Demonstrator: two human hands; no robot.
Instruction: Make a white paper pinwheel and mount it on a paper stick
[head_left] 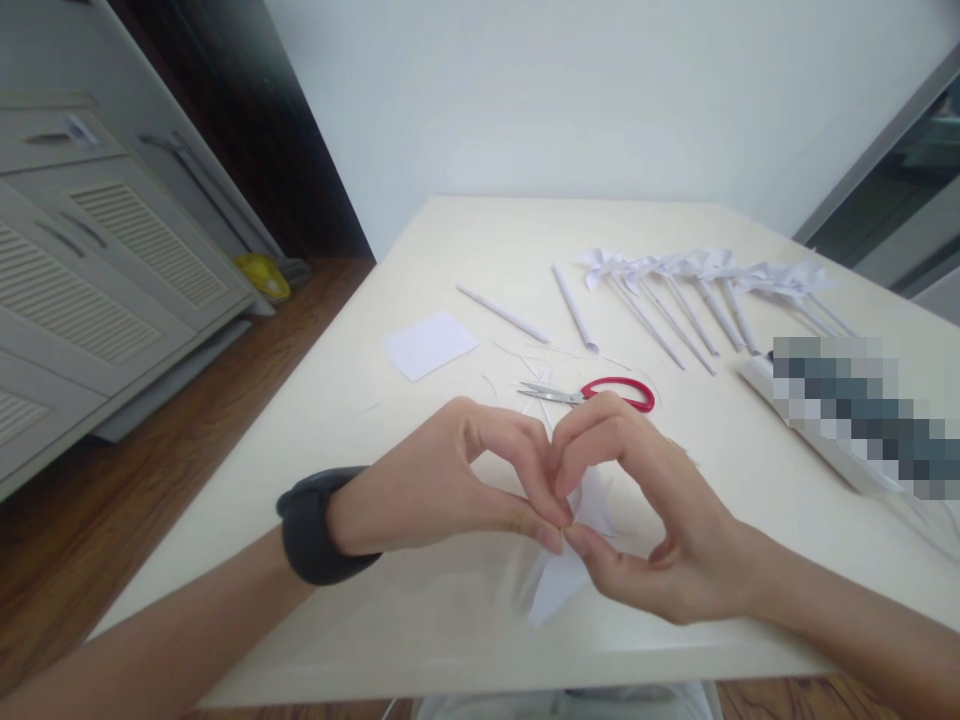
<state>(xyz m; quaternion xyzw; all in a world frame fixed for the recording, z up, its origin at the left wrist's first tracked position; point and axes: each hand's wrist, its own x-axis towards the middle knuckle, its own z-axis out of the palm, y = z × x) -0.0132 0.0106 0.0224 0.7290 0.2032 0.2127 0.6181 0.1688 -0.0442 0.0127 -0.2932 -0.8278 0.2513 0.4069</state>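
Low over the near part of the table, my left hand (450, 490) and my right hand (667, 545) meet fingertip to fingertip. Both pinch the middle of a cut white paper piece (559, 585), whose flaps stick out below and behind the fingers. It looks like a pinwheel head; its centre is hidden by my fingertips. Just beyond my hands lie scissors (555, 394) with red handles, blades pointing left and slightly apart. Thin paper strips (536, 365) are scattered around them.
White paper pinwheels (697, 268) on rolled sticks lie in a row at the back right. Two rolled paper tubes (504, 314) and a flat paper sheet (430, 345) rest further left. A white device (817, 425), partly blurred out, with a cord stands at the right.
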